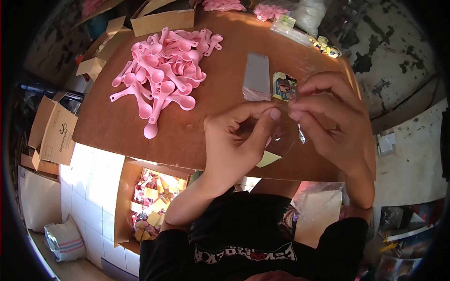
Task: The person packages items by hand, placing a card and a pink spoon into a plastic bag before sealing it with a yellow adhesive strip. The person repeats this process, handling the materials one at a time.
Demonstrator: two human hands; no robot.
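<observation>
My left hand [241,138] is closed, thumb and index fingertip pinched together over the front part of the table. My right hand [335,124] pinches close beside it, fingertips a small gap away. Between and below the fingertips hangs a clear plastic bag [302,135], seen mostly by its glints; its outline is hard to make out. A pale yellow card [268,159] shows under my left hand, with a hint of pink behind the thumb. Just beyond the fingertips lie a stack of small printed cards [284,86] and a stack of clear plastic bags [257,75].
A heap of pink measuring spoons [164,70] covers the left of the brown table [136,140]. Below the front edge stands a carton [123,201] of packed pieces with yellow cards. More cartons [164,18] and plastic-wrapped bundles [307,18] sit at the back.
</observation>
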